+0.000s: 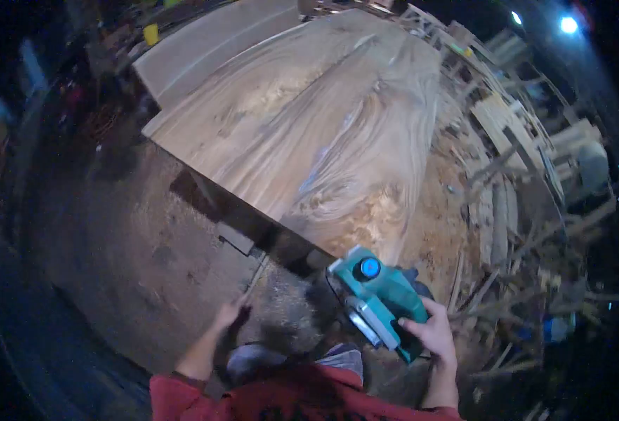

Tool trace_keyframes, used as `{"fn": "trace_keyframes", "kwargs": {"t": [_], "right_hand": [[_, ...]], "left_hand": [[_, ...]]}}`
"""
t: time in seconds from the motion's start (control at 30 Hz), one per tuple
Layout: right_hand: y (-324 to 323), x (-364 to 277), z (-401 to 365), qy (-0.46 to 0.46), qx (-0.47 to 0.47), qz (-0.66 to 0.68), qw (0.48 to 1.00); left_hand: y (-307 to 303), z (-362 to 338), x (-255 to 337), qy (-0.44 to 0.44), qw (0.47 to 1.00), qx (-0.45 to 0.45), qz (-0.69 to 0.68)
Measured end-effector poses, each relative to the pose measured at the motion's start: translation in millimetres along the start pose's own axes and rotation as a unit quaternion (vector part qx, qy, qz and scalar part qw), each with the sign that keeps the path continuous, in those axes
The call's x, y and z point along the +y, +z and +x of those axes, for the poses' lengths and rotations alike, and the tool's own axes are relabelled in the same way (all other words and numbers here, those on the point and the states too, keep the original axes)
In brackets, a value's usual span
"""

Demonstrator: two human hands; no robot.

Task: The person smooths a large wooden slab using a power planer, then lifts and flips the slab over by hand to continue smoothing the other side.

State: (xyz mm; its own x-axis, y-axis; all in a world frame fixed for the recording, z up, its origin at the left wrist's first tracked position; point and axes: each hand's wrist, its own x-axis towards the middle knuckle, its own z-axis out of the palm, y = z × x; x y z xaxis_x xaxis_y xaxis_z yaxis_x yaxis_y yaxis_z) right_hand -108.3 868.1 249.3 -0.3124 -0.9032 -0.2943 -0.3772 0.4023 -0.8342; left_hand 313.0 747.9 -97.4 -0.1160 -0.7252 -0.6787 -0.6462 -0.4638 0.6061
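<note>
the right hand (432,333) is clamped round the rear handle of a teal electric planer (376,295), fingers wrapped tight, with the tool held just off the near end of a big live-edge wood slab (323,126) and tilted so its blue knob (370,267) faces up. the left hand (228,319) hangs lower on the other side, fingers curled toward something dark and thin – possibly a cable, though the light is too poor to tell whether the hand grips it or merely brushes it. the slab fills the middle of the view, running away from the person, its planed face pale with strong swirling grain and a rough, lighter patch near the close corner. beside it on the left lies a flatter, plainer board (211,49), touching or almost touching the slab along its long edge. under the slab's near end a dark support (253,224) shows. the floor (127,259) is bare earth or concrete dusted brown with sawdust, and a heap of shavings (288,309) sits right at the person's feet. to the right stands a tangle of stacked wooden furniture frames (520,140) – unfinished, pale. two lamps (568,24) glare from the dark upper right, and the rest of the workshop is dim. the person's red shirt (288,400) fills the bottom edge.
</note>
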Motion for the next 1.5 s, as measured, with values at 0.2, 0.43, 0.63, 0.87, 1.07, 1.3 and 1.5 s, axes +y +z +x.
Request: {"fn": "trace_keyframes", "kwargs": {"t": [0.2, 0.43, 0.63, 0.87, 1.07, 1.3, 1.5], "right_hand": [[-56.3, 24.1, 207.2, -0.169, -0.061, -0.089, 0.98], [-43.2, 26.2, 356.0, -0.024, -0.051, 0.09, 0.994], [-36.5, 45.5, 287.3, -0.436, 0.224, -0.255, 0.833], [-9.8, 223.4, 221.3, -0.601, -0.095, -0.291, 0.739], [1.2, 268.6, 254.7, -0.733, 0.009, -0.243, 0.635], [15.5, 280.3, 275.1, -0.801, 0.0, -0.053, 0.596], [32.6, 285.5, 281.4, -0.778, -0.081, 0.098, 0.615]], "left_hand": [[267.4, 12.4, 188.2, 0.183, 0.92, -0.012, -0.347], [287.7, -30.4, 260.3, 0.2, 0.87, -0.034, -0.448], [296.2, -35.4, 261.6, 0.218, 0.847, -0.01, -0.485], [323.6, -21.4, 263.5, 0.323, 0.716, -0.003, -0.619], [375.6, 2.8, 211.4, 0.389, 0.701, 0.018, -0.597], [512.6, 57.9, 58.4, 0.276, 0.936, 0.007, -0.216], [557.3, 46.6, 41.6, 0.268, 0.932, -0.004, 0.243]]}}
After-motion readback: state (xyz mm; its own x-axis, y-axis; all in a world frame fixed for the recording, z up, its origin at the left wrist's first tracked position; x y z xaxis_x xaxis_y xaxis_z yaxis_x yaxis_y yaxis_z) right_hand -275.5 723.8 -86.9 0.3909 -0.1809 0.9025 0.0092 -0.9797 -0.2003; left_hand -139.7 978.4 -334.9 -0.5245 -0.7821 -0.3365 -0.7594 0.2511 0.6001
